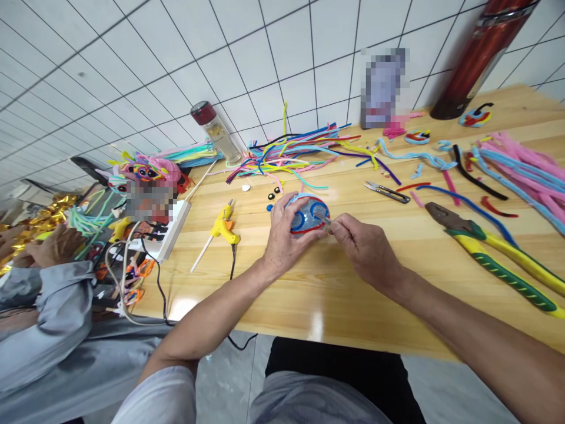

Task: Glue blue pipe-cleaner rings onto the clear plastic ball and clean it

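Observation:
My left hand [285, 232] is closed around the left edge of an oval craft piece [309, 213]. It is light blue, with two darker blue rings and a red rim. At its right edge, my right hand [359, 244] pinches a small thin tool whose tip points at the right ring; the fingers hide most of it, so I cannot tell its kind. Small black beads [274, 194] and a blue ball [269, 208] lie beside my left hand. Farther left rests a yellow hot glue gun [225, 225] with a white glue stick in its back.
Pipe cleaners [291, 150] are heaped by the wall. Thread snips [387, 192] and large yellow-green pliers [498, 253] lie right. A glass bottle [218, 135], red thermos [481, 59] and power strip [174, 229] stand around. A co-worker's hands [57, 244] are at far left.

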Demonstrator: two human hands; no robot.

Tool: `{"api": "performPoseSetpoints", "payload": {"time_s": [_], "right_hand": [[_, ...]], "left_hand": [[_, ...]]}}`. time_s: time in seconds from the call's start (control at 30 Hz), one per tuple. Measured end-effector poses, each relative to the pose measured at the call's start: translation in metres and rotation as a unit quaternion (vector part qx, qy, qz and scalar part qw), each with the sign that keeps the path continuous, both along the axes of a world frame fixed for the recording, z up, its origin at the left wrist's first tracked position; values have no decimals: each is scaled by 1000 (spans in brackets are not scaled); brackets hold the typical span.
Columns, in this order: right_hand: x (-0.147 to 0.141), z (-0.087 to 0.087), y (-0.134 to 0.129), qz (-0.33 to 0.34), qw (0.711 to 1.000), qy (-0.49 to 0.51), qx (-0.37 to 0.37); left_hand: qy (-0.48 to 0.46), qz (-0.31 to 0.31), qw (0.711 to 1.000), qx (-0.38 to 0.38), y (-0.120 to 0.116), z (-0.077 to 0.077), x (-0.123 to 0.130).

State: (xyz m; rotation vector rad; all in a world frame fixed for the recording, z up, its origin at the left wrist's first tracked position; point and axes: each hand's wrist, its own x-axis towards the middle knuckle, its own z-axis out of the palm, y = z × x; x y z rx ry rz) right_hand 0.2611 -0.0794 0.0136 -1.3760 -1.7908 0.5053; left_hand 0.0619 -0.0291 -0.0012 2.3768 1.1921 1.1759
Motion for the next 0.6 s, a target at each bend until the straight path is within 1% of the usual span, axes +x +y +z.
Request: {"api": "performPoseSetpoints", "payload": {"time_s": [0.13, 0.27, 0.4, 0.5, 0.6], "right_hand": [[0, 1, 1, 9, 1000, 11, 1], [0, 3, -1, 21, 999, 22, 11], [0, 4, -3, 53, 998, 19, 25], [-2, 4, -5, 82, 996, 16, 31], [-1, 6, -6, 101, 994, 17, 37]], "left_hand": [[8, -12, 1000, 18, -3, 5, -1], [12, 0, 998, 57, -6, 13, -4], [8, -11, 997, 82, -6, 20, -9], [-9, -32, 997, 73, -8, 24, -9], [-39, -72, 994, 70, -13, 28, -8]]}}
